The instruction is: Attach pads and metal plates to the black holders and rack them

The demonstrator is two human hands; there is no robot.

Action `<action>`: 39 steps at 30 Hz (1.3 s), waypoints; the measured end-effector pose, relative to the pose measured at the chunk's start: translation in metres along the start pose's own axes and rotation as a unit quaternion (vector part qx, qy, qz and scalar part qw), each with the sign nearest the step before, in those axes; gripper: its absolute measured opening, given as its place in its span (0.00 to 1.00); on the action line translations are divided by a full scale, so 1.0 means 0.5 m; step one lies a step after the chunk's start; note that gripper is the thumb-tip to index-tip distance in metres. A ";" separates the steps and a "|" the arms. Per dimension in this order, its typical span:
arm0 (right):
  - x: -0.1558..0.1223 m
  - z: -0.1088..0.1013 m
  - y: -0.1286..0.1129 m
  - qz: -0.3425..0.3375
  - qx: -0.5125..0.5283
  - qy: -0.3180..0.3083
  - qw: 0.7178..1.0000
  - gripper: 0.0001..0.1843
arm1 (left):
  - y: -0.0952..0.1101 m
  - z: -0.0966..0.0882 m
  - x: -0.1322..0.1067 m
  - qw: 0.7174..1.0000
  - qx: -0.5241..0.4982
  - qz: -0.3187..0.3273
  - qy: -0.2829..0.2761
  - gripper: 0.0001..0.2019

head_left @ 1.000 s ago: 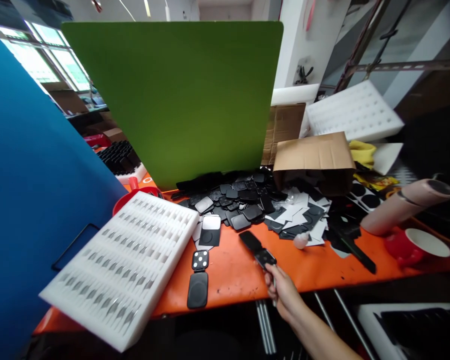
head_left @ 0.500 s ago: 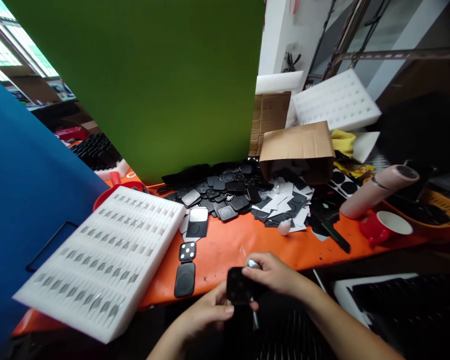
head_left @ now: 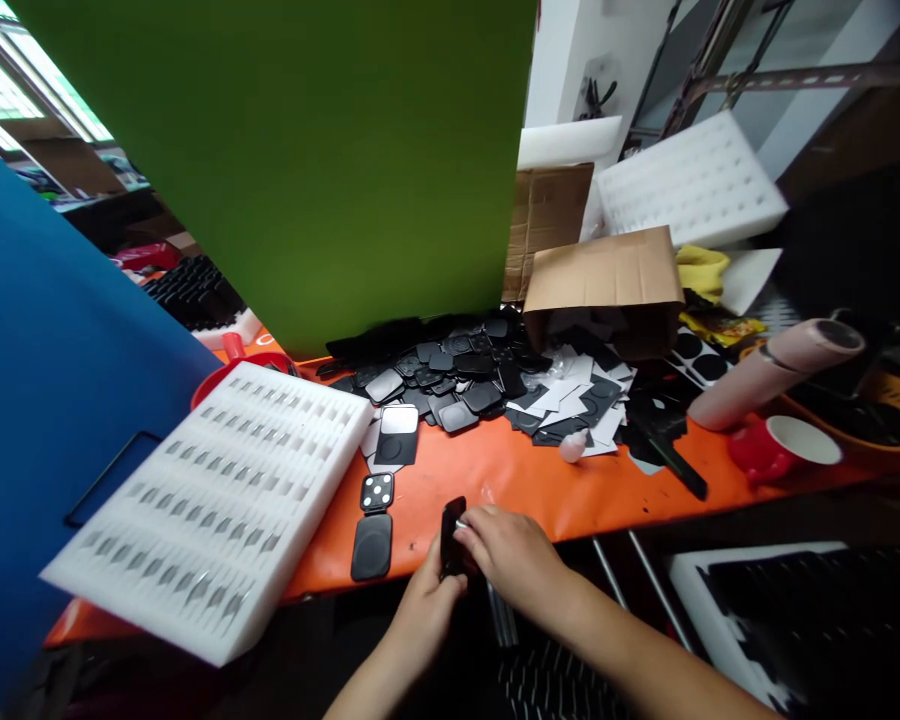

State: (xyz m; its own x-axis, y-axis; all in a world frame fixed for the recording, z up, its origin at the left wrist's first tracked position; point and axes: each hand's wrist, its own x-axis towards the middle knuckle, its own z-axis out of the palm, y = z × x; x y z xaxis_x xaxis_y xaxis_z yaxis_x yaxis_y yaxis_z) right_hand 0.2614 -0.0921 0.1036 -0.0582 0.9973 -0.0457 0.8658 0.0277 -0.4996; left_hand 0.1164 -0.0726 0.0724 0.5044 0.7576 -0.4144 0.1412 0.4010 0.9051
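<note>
Both my hands meet at the front edge of the orange table (head_left: 495, 470). My left hand (head_left: 425, 606) grips a small black hinged part (head_left: 450, 535) from below, holding it on edge. My right hand (head_left: 511, 557) is closed over the same part from the right, fingertips pinched at its top. A finished black piece with white dots (head_left: 373, 524) lies on the table just left of my hands. A white foam tray (head_left: 217, 505) with rows of slots sits tilted at the left.
A heap of black and silver parts (head_left: 465, 385) and white papers lies behind my hands, before a green screen (head_left: 307, 170). An open cardboard box (head_left: 607, 285), a pink roll (head_left: 776, 375), a red cup (head_left: 784, 450) and a blue panel (head_left: 52, 400) surround it.
My right hand carried the black part from the table toward me, my left hand came up to it, and now both hold it upright at the table's front edge.
</note>
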 end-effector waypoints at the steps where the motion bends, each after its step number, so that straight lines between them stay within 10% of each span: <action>1: -0.001 0.003 -0.001 0.004 -0.010 0.000 1.000 0.13 | -0.004 0.003 0.001 0.998 0.047 0.037 0.005 0.29; 13: -0.007 -0.008 -0.006 -0.015 0.048 -0.053 0.997 0.18 | -0.007 -0.010 -0.023 0.976 0.201 0.085 -0.026 0.23; 22: -0.011 0.011 0.003 0.020 0.305 -0.106 0.946 0.20 | -0.009 0.002 -0.010 0.988 -0.090 -0.118 -0.042 0.27; 29: -0.017 0.004 -0.026 -0.037 0.054 -0.060 0.996 0.16 | -0.005 -0.003 -0.009 0.985 0.151 0.077 0.031 0.31; 39: -0.024 0.034 -0.012 -0.007 0.114 -0.040 0.993 0.12 | -0.008 0.000 -0.026 0.982 0.176 0.071 -0.021 0.26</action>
State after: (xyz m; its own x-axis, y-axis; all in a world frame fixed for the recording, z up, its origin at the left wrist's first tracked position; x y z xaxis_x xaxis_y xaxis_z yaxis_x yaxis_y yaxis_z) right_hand 0.2482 -0.1054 0.0926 -0.1165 0.9881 -0.1008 0.7302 0.0164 -0.6831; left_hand 0.1094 -0.0841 0.0739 0.5731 0.7685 -0.2845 0.3498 0.0845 0.9330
